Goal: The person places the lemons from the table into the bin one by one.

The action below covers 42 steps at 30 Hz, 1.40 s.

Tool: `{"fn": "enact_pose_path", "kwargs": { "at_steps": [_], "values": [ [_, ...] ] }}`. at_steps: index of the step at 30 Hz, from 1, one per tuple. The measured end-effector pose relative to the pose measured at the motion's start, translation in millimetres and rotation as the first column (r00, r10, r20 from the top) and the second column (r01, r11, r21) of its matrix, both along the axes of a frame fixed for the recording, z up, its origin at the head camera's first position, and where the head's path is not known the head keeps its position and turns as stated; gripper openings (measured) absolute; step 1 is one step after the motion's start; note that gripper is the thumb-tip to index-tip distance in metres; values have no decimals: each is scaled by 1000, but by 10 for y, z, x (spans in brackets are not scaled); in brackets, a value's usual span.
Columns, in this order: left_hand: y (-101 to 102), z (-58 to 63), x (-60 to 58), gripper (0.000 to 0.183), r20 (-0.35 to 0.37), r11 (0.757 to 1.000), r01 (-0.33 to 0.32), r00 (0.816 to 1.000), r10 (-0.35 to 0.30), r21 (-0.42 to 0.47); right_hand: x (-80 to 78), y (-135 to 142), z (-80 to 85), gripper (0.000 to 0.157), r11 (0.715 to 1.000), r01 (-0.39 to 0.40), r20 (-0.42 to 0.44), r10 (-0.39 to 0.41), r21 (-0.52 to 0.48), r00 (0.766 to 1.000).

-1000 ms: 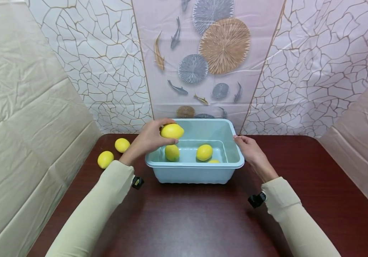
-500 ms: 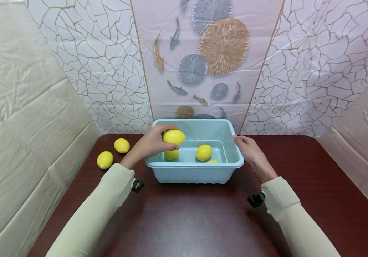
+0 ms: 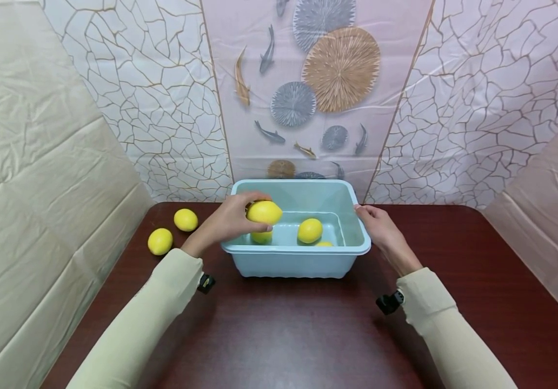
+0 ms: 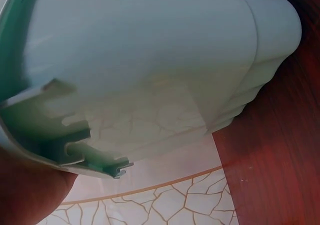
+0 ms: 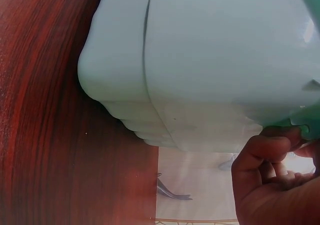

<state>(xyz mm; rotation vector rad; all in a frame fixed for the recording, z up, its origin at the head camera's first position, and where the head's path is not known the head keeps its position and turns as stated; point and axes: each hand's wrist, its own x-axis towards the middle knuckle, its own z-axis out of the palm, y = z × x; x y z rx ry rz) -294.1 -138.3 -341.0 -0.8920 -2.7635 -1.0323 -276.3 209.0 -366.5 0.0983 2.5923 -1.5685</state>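
Observation:
My left hand [image 3: 227, 220] holds a yellow lemon [image 3: 265, 212] between thumb and fingers, inside the left end of a pale blue plastic basin [image 3: 296, 265]. Below it, partly covered, lies another lemon [image 3: 261, 237]. A third lemon [image 3: 310, 230] sits mid-basin, and the front rim hides most of one more [image 3: 324, 244]. On the right side, my right hand [image 3: 381, 228] grips the basin's rim; the right wrist view shows its curled fingers [image 5: 265, 152] at the underside of that rim. In the left wrist view the basin's outer wall [image 4: 150, 45] fills most of the picture.
Two lemons rest on the dark red-brown table [image 3: 284, 335] left of the basin, one farther back [image 3: 186, 220] and one nearer [image 3: 160, 241]. A patterned cloth wall [image 3: 177, 108] stands close behind the basin. Pale cloth walls [image 3: 31, 178] flank the table.
My left hand has lowered the lemon slightly and moved it a little to the right, so it covers more of the lemon beneath. The right hand stays on the rim.

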Motion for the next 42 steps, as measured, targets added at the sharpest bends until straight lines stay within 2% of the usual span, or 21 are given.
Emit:
{"fn": "enact_pose_path", "kwargs": {
  "at_steps": [10,18,33,42],
  "values": [
    [70,-1,-23,55,-8,999,-17,1000,16,-36,-1,-11,-16,63,1000,8,-9,-7,3,1000],
    [116,32,-26,54,-14,999,-5,1000,4,-47,-6,6,-4,64,1000,9,-6,-9,7,1000],
    [129,2,-41,52,-24,994,-23,1000,21,-105,-8,-2,-16,61,1000,12,-5,-12,6,1000],
    [92,11,-37,53,41,994,-31,999,36,-107,-10,-13,-8,61,1000,8,-2,-8,9,1000]
  ]
}}
